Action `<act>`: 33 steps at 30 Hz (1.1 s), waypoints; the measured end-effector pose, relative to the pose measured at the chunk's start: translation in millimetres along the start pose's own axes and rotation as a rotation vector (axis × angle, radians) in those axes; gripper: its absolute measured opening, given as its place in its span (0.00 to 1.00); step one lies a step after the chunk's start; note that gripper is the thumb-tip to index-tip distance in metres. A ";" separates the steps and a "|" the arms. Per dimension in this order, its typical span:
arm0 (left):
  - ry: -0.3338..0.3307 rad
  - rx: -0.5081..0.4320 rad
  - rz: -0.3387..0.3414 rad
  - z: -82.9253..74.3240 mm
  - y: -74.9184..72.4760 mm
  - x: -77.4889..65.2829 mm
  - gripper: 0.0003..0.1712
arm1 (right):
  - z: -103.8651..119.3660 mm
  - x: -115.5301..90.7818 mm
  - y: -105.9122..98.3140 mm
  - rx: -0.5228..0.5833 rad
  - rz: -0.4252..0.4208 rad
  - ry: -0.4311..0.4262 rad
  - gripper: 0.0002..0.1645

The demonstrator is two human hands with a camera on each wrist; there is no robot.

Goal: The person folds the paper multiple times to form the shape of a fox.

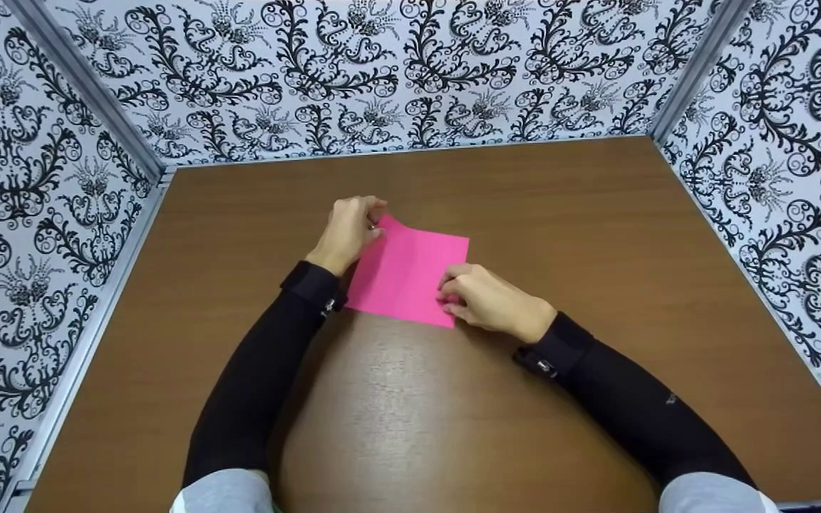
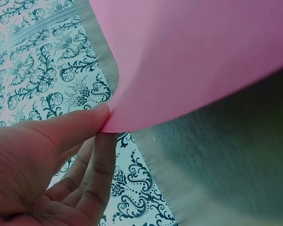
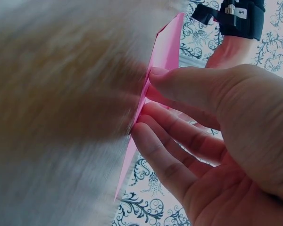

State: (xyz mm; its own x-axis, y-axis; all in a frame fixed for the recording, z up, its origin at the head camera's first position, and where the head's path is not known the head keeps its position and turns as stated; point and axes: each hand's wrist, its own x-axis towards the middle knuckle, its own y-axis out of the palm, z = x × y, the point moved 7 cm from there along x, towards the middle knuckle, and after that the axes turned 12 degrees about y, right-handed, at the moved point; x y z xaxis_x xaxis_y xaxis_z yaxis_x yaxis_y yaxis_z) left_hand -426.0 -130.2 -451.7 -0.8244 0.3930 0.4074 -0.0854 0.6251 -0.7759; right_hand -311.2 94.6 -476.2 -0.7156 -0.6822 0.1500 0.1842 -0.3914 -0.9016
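Note:
A square sheet of pink paper [image 1: 410, 274] lies on the wooden table, its far left corner lifted and curving upward. My left hand [image 1: 348, 231] pinches that corner between thumb and fingers, as the left wrist view shows up close, with the paper [image 2: 188, 61] bending away from the fingertips. At the sheet's right side, my right hand [image 1: 489, 296] rests its thumb and fingertips on the paper near the edge. Seen from the right wrist, the paper [image 3: 167, 44] appears nearly edge-on, and the thumb and fingers [image 3: 153, 141] touch it low against the table.
The brown wooden table [image 1: 560, 199] spreads around the sheet. White walls with a black scroll pattern [image 1: 453, 78] enclose it at the back and both sides, joined by grey metal corner posts [image 1: 90, 78]. A dark wrist strap [image 1: 314, 285] sits on the left forearm.

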 end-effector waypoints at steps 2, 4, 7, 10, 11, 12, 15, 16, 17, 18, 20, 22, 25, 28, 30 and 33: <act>-0.010 -0.014 -0.003 0.1 -0.8 -0.9 0.28 | -0.1 -0.3 0.4 0.005 0.003 0.002 0.04; -0.015 -0.021 -0.008 -0.3 -1.5 -1.7 0.27 | -0.4 -0.6 0.9 0.005 0.005 0.006 0.04; -0.017 -0.032 -0.019 -1.6 -2.5 -2.4 0.24 | -0.5 -0.9 1.2 -0.002 0.003 0.009 0.04; -0.020 -0.041 -0.032 -3.2 -4.2 -2.7 0.18 | -0.7 -0.6 1.2 -0.001 0.002 0.014 0.04; -0.022 -0.041 -0.036 -3.8 -4.9 -2.8 0.15 | -0.7 -0.5 1.1 -0.001 0.002 0.016 0.04; -0.025 -0.039 -0.041 -3.9 -5.4 -3.0 0.13 | -0.7 -0.3 0.8 0.000 0.001 0.018 0.04; -0.034 -0.028 -0.048 -5.8 -7.7 -4.3 0.08 | -0.4 0.1 -0.7 0.001 -0.001 0.020 0.04; -0.035 -0.023 -0.049 -6.7 -8.4 -5.0 0.07 | -0.1 0.2 -1.2 0.001 -0.001 0.020 0.04; -0.037 -0.021 -0.050 -7.6 -9.0 -5.8 0.06 | 0.0 0.1 -1.7 0.000 -0.002 0.019 0.04; -0.036 -0.014 -0.049 -8.4 -9.3 -6.6 0.06 | 0.1 0.1 -2.1 -0.001 -0.002 0.018 0.04; -0.028 -0.002 -0.046 -10.8 -9.7 -8.0 0.06 | 0.3 0.0 -2.7 -0.005 -0.004 0.015 0.04; -0.019 0.011 -0.042 -13.4 -10.1 -9.8 0.06 | 0.6 0.2 -3.2 -0.008 -0.008 0.011 0.04; -0.006 0.023 -0.036 -17.7 -10.4 -12.4 0.05 | -0.1 1.0 -3.0 -0.008 -0.011 0.009 0.04; 0.007 0.026 -0.032 -22.6 -10.5 -15.6 0.04 | -1.6 1.9 -2.5 0.006 -0.010 0.010 0.03; 0.014 0.024 -0.030 -25.7 -10.3 -17.8 0.03 | -2.1 2.3 -2.8 0.016 -0.009 0.007 0.02; 0.022 0.020 -0.027 -30.3 -9.8 -20.8 0.03 | -2.0 2.2 -4.4 0.022 -0.015 -0.006 0.03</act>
State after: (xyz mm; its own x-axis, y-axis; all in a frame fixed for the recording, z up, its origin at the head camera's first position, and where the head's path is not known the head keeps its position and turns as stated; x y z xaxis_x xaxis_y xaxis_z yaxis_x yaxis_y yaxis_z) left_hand -391.1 -124.0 -438.0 -0.8093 0.3905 0.4388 -0.1192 0.6224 -0.7736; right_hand -315.0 96.0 -472.7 -0.7145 -0.6798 0.1655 0.1888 -0.4151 -0.8900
